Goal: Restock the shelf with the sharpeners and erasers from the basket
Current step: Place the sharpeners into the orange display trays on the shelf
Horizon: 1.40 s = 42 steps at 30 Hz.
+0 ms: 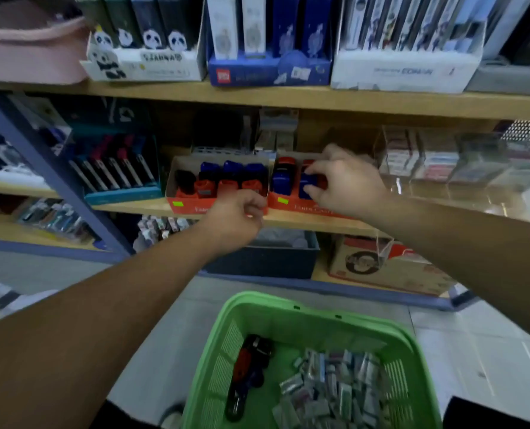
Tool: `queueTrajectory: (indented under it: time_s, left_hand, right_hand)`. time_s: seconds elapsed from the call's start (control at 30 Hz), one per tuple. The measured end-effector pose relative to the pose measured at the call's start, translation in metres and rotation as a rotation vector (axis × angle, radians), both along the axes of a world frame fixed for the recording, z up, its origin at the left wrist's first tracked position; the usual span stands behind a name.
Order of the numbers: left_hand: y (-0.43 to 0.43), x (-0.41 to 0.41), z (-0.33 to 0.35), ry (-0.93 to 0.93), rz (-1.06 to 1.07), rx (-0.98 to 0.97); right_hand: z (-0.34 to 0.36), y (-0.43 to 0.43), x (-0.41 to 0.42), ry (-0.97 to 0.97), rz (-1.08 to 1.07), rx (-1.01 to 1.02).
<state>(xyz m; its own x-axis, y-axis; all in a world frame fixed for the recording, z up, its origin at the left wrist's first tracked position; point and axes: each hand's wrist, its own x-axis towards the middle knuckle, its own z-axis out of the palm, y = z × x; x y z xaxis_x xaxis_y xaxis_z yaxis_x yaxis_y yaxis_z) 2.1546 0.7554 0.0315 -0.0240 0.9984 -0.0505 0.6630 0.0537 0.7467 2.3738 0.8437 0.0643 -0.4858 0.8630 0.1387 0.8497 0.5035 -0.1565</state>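
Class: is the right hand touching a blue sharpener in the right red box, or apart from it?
Touching. The head view shows the right hand pinching the blue sharpener between thumb and fingers inside the right red box.

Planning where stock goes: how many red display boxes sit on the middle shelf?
2. The left red box sits just behind the left hand; the right red box adjoins it, where the right hand pinches a blue sharpener. None seems hidden.

Showing matt plastic basket (291, 305) at six o'clock, smooth wood-look shelf (350, 102), glossy clear plastic bins (461, 162) at three o'clock.
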Motion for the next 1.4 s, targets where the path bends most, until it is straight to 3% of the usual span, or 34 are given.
queueTrajectory:
  time_s: [0.07, 0.17, 0.27, 0.37, 0.5, 0.6, 0.73, 0.93, 1.07, 1.23, 1.4]
  left_hand:
    - [-0.016, 0.002, 0.001, 0.004, 0.005, -0.021]
    - [-0.047, 0.007, -0.005, 0.055, -0.013, -0.077]
    - [-0.074, 0.015, -0.033, 0.105, -0.018, -0.184]
    - [-0.102, 0.030, -0.084, 0.050, 0.062, -0.305]
    - [-0.148, 0.050, -0.162, -0.088, 0.208, -0.519]
    - [-0.173, 0.059, -0.210, -0.137, 0.376, -0.604]
    - [-0.197, 0.068, -0.259, -0.252, 0.542, -0.660]
    - [-0.196, 0.072, -0.296, -0.391, 0.592, -0.729]
    - [-0.195, 0.074, -0.324, -0.492, 0.684, -0.687]
    - [-0.193, 0.078, -0.338, -0.482, 0.724, -0.638]
    - [-0.188, 0.074, -0.318, -0.495, 0.712, -0.596]
  right_hand:
    - [0.004, -0.025, -0.002, 0.072, 0.099, 0.082]
    - [-0.010, -0.073, -0.011, 0.244, 0.180, -0.187]
    - [-0.054, -0.111, -0.020, -0.003, 0.232, -0.562]
    - [-0.116, -0.135, -0.033, -0.238, 0.241, -0.797]
    - [-0.215, -0.154, -0.029, -0.102, 0.067, -0.988]
    - [-0.259, -0.164, -0.020, 0.150, -0.095, -1.048]
    - [-0.283, -0.171, -0.021, 0.323, -0.125, -1.138]
    - [-0.318, -0.185, -0.036, 0.674, -0.365, -1.357]
    - [-0.328, -0.183, -0.045, 0.786, -0.519, -1.430]
    - [-0.337, -0.184, -0.048, 0.869, -0.584, -1.407]
    - [-0.346, -0.190, -0.051, 0.777, -0.553, -1.263]
